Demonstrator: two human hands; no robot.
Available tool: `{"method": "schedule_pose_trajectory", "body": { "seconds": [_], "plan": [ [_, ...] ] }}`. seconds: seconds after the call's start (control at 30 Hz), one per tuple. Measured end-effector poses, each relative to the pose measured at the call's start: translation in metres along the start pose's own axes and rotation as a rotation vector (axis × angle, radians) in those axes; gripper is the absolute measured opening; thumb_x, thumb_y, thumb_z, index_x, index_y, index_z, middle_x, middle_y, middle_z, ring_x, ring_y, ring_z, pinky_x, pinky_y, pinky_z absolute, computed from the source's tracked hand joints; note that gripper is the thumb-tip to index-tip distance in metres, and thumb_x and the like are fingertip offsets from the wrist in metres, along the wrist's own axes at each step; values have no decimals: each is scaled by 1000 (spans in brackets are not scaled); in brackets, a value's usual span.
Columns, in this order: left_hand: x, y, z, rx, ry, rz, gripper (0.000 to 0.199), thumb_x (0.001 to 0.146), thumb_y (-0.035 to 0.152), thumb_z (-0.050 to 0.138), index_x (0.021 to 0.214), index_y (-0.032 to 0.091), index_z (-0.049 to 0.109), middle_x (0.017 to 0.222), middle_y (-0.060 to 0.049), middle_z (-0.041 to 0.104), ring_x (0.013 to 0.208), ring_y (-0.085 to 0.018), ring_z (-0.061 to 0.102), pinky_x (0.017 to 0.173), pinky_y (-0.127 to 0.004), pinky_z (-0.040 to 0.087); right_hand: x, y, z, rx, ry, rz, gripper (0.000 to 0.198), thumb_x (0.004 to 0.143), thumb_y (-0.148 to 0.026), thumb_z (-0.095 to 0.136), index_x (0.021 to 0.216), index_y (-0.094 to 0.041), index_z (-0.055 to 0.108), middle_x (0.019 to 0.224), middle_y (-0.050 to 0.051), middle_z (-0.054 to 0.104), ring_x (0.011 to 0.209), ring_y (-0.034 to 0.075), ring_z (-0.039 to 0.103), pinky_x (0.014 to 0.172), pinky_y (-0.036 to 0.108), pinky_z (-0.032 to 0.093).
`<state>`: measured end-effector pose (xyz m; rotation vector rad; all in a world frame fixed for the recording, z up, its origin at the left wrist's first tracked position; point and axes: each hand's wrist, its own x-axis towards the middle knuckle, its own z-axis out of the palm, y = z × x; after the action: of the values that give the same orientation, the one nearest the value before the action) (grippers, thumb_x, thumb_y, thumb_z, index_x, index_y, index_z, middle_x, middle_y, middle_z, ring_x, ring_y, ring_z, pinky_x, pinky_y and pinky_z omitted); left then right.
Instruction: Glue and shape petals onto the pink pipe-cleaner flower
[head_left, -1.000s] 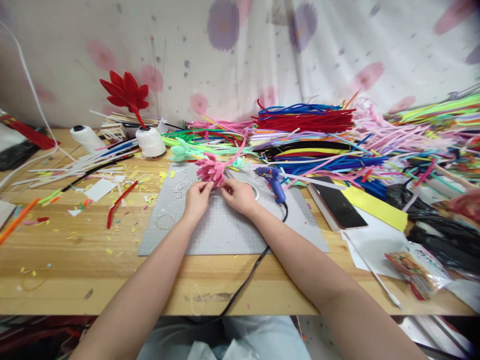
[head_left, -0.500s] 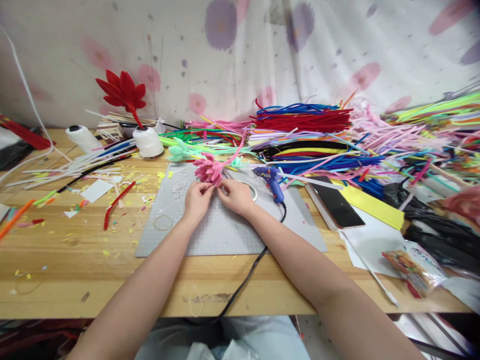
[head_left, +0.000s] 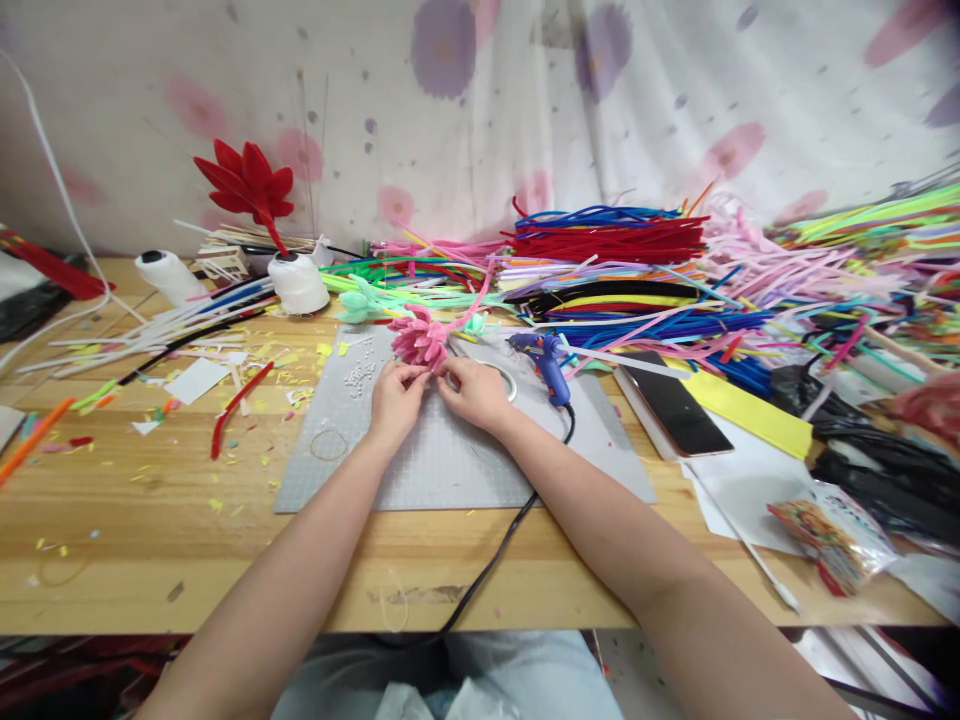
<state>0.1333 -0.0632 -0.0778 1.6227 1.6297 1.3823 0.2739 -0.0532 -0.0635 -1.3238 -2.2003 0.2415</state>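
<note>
Over the grey cutting mat, a pink pipe-cleaner flower is held between my two hands, its fuzzy stem pointing up and to the right. My left hand pinches the flower's near petals from the left. With fingers curled, my right hand grips it from the right; the fingertips are partly hidden. Just beyond my right hand lies a roll of pale tape, partly covered. Small white beads are scattered on the mat left of the flower. A blue hot glue gun rests to the right.
Heaps of coloured pipe cleaners line the back. A red flower stands in a white thread spool. At right lie a phone, a yellow strip and a snack packet. The glue gun's cord crosses the front edge.
Hardly anything differs. Both hands stay on the pink flower, with only slight finger movement, and the whole view has shifted a few pixels.
</note>
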Motion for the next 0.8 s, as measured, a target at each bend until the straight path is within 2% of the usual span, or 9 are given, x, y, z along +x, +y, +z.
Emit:
{"method": "schedule_pose_trajectory", "body": {
  "seconds": [0.3, 0.6, 0.7, 0.8],
  "plan": [
    [0, 1, 1, 6, -5, -10, 11, 72, 23, 61, 75, 17, 70, 75, -4, 57, 71, -15, 53, 70, -29, 43, -1, 1, 0, 15, -14, 4, 17, 79, -26, 49, 88, -21, 62, 82, 2, 66, 73, 16, 57, 64, 26, 36],
    [-7, 2, -6, -10, -14, -2, 17, 73, 23, 61, 86, 16, 69, 80, -4, 56, 69, -13, 51, 69, -28, 43, -1, 1, -2, 32, -14, 9, 16, 79, -26, 49, 87, -20, 62, 79, 2, 65, 70, 15, 56, 64, 25, 35],
    [-11, 7, -8, -47, 14, 13, 14, 74, 21, 56, 83, 16, 67, 81, -4, 56, 71, -13, 51, 68, -26, 41, -2, 2, -1, 31, -7, 6, 16, 79, -25, 49, 86, -20, 62, 75, 1, 64, 67, 14, 54, 62, 25, 33],
    [-10, 9, -11, -165, 99, -80, 13, 74, 14, 48, 74, 17, 60, 68, 0, 54, 63, -11, 48, 61, -23, 38, -2, 3, -2, 39, 18, 6, 15, 78, -25, 49, 84, -20, 61, 71, 1, 62, 64, 13, 53, 61, 25, 32]
  ]
}}
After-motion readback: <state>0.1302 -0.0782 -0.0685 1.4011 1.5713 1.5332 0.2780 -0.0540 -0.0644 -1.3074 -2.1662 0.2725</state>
